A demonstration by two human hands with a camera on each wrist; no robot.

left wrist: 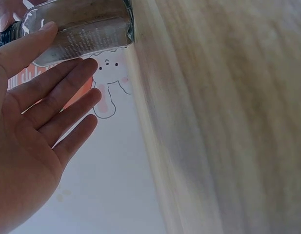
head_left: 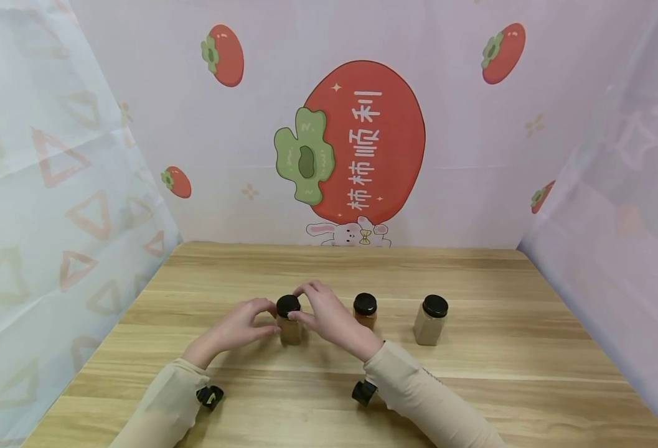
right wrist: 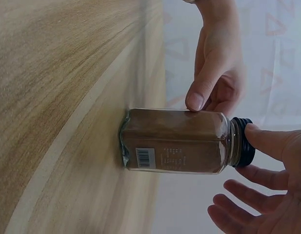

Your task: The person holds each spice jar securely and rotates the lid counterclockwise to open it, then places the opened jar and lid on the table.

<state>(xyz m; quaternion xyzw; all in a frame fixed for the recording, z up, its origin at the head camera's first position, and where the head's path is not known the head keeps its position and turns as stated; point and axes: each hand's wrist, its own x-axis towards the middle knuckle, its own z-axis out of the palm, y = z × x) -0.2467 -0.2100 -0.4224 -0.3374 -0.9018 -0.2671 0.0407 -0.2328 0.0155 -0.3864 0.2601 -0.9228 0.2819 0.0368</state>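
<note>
Brown jar (head_left: 291,333) upright on desk (head_left: 284,404), black lid (head_left: 287,302) on. Right hand (head_left: 330,316) pinches lid; left hand (head_left: 241,324) spread, thumb touching jar. Orange jar (head_left: 365,319), pale jar (head_left: 429,330) capped, untouched. Looks early: no lids off.

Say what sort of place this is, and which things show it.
Probably a small booth staged for filming: a fruit-printed backdrop and patterned side sheets enclose a wooden table on three sides.

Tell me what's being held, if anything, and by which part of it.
The right hand pinches the leftmost jar by its black lid; the left hand touches its glass body.
</note>
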